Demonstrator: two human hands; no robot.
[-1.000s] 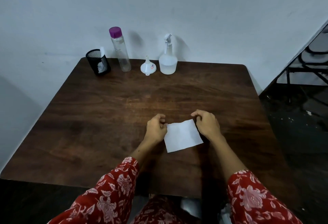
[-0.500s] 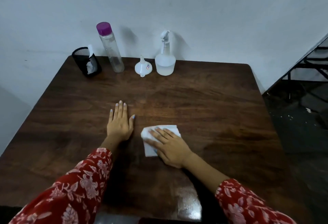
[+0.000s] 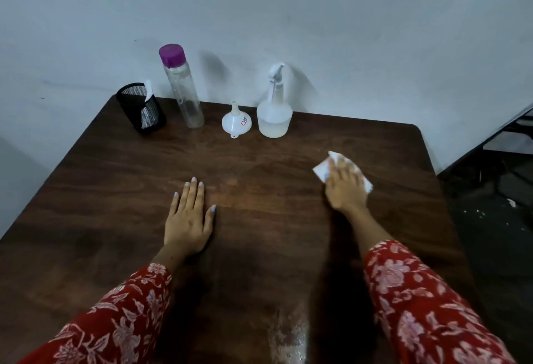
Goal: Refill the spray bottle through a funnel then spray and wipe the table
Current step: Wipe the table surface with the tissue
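A dark wooden table (image 3: 121,184) fills the view. My right hand (image 3: 344,187) presses flat on a white paper wipe (image 3: 320,169) at the table's right side, blurred by motion. My left hand (image 3: 189,216) rests flat on the wood at centre left, fingers spread, holding nothing. Against the back wall stand a white spray bottle (image 3: 274,112) with liquid in its base, a small white funnel (image 3: 236,122) lying mouth down, and a tall clear bottle (image 3: 181,86) with a purple cap.
A black mesh cup (image 3: 141,108) with something white inside stands at the back left corner. A wet sheen (image 3: 288,335) shows near the front edge. Dark floor and a black metal frame (image 3: 513,127) lie beyond the table's right edge.
My right hand has slid the wipe from the table's middle to the right and farther back. The left hand went from holding the wipe to lying flat and has stayed there.
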